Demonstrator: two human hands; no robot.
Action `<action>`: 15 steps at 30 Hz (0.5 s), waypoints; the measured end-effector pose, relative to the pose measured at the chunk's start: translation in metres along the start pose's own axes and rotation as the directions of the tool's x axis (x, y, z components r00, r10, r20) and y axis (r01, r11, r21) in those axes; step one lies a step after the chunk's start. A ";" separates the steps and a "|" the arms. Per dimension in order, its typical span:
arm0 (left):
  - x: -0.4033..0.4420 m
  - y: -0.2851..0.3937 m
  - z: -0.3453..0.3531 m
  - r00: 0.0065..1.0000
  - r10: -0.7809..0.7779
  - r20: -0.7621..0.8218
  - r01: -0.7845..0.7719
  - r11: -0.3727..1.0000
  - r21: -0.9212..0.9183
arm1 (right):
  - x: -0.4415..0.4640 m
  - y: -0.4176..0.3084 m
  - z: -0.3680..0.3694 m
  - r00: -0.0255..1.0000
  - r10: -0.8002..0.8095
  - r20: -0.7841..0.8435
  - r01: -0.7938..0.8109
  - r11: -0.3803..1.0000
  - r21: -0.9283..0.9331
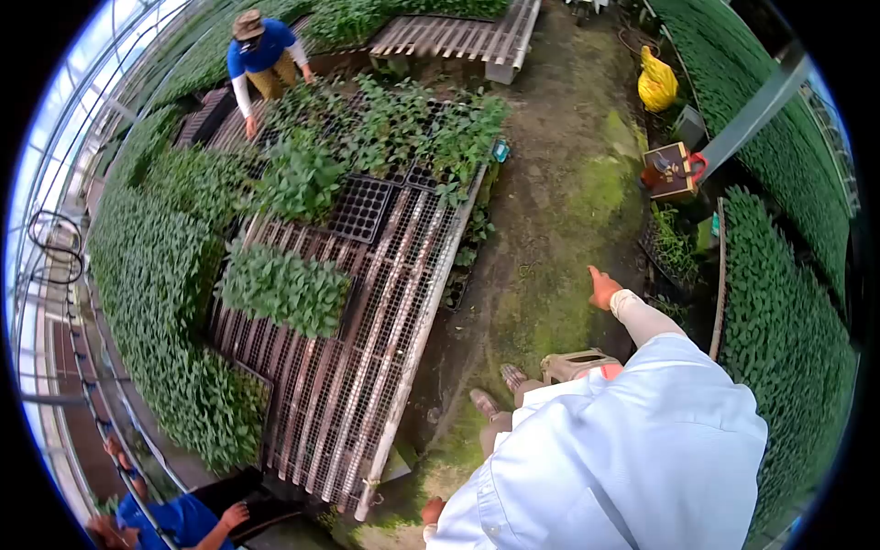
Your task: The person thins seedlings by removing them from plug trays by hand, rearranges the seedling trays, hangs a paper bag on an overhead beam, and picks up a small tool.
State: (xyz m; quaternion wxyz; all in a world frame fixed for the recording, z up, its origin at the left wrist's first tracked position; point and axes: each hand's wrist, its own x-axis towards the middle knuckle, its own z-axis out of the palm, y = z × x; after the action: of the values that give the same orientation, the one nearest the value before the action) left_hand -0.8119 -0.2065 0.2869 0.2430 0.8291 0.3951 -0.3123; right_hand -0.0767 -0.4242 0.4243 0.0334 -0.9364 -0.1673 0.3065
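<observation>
My right hand (602, 287) is held out over the dirt path, fingers apart, with nothing visible in it. A light cuff covers the wrist. Just below that arm stands a beige plastic stool (570, 365), close beside my legs. Only a small part of my left hand (433, 511) shows at the bottom, past the edge of my white shirt (623, 440); its fingers are mostly hidden. The near corner of a slatted, mesh-topped bench (394, 367) lies closest to it. On that bench are a leafy seedling tray (286, 289) and a black cell tray (361, 209).
A co-worker in blue (263, 50) leans over plants at the bench's far end. Another person in blue (174, 522) is at lower left. Along the path's right side stand a yellow bag (657, 81), a brown box (672, 171) and a slanted metal post (756, 115).
</observation>
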 end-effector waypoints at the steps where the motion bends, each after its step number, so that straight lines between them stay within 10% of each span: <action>1: 0.033 0.007 -0.032 1.000 0.028 0.007 -0.028 0.999 0.039 | 0.004 0.014 -0.011 0.996 0.081 -0.024 -0.079 0.994 0.076; 3: 0.096 0.017 -0.084 0.926 0.274 -0.259 -0.223 0.952 0.211 | 0.009 0.058 -0.009 0.991 0.133 0.005 -0.126 0.928 0.350; 5: 0.170 0.062 -0.156 0.981 -0.190 -0.048 0.136 0.835 -0.533 | 0.004 0.091 0.010 0.972 0.236 0.006 -0.195 0.789 0.582; 7: 0.252 0.124 -0.223 0.974 -0.114 -0.196 0.083 0.984 -0.159 | 0.006 0.155 0.073 0.973 0.164 -0.164 -0.099 0.932 0.348; 9: 0.320 0.208 -0.279 0.956 -0.214 -0.203 0.106 0.892 -0.440 | 0.002 0.219 0.129 0.970 0.045 0.239 -0.044 0.999 -0.008; 10: 0.354 0.251 -0.305 0.940 -0.162 -0.301 0.001 0.881 -0.473 | 0.015 0.282 0.193 0.846 -0.047 0.532 -0.039 0.988 0.151; 15: 0.491 0.470 -0.410 0.925 0.015 -0.379 -0.179 0.898 -0.403 | 0.040 0.309 0.019 0.727 0.495 0.475 -0.573 0.819 0.024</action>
State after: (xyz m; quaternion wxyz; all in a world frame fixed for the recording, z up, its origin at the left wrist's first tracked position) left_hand -0.0569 0.0392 0.2938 0.3574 0.8173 0.4497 -0.0446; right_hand 0.0331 -0.7027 0.3356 -0.0167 -0.8415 0.1335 0.5233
